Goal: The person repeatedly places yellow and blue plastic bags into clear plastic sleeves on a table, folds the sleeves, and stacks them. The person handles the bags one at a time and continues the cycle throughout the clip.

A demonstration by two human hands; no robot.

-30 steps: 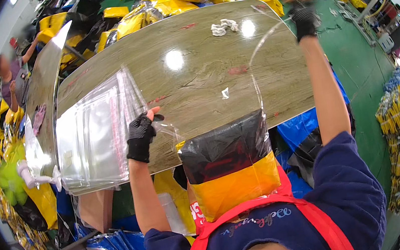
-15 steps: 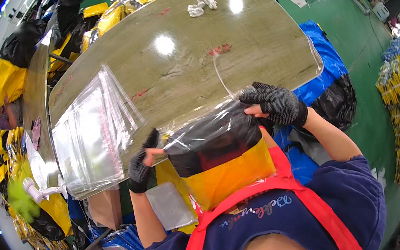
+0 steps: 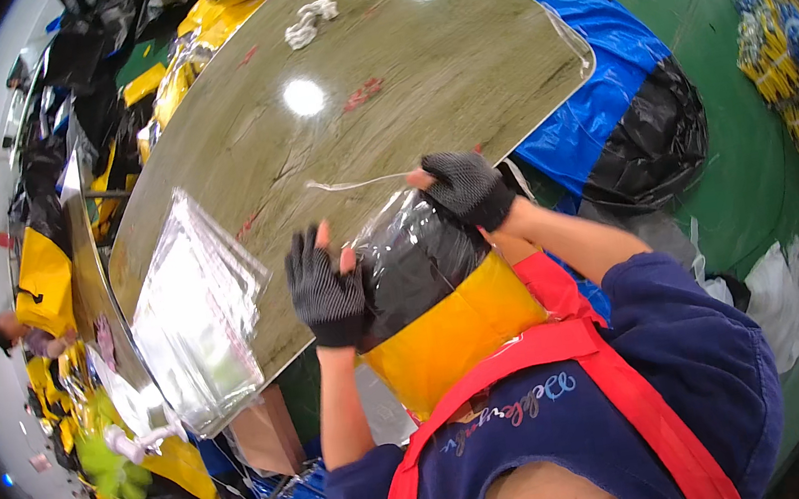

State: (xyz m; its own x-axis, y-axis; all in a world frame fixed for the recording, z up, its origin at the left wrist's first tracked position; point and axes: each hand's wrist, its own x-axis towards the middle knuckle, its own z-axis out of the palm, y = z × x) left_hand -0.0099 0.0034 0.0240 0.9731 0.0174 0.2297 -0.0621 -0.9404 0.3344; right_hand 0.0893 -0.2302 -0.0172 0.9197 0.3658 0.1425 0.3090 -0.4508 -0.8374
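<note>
A clear plastic bag with folded black and yellow material inside (image 3: 454, 318) leans between my chest and the table's near edge, its black part farther from me. My right hand (image 3: 467, 188), in a dark grey glove with bare fingertips, is closed on the bag's far right corner. At the left edge of the bag, my gloved left hand (image 3: 327, 287) has its fingers stretched out, thumb and forefinger apart, the thumb close to the plastic. A thin white string (image 3: 356, 184) lies on the table just beyond the bag.
Flat clear plastic bags (image 3: 195, 322) are stacked on the left of the wood-patterned table (image 3: 417, 75). A crumpled white cord (image 3: 310, 23) lies farther back. A blue and black bundle (image 3: 616, 90) sits right of the table. A green-bladed fan (image 3: 109, 459) and another person (image 3: 27, 334) are at left.
My left hand has come off the bag's left corner and opened, moving right and up. My right hand stays at the far right corner. The whole view has turned and shifted.
</note>
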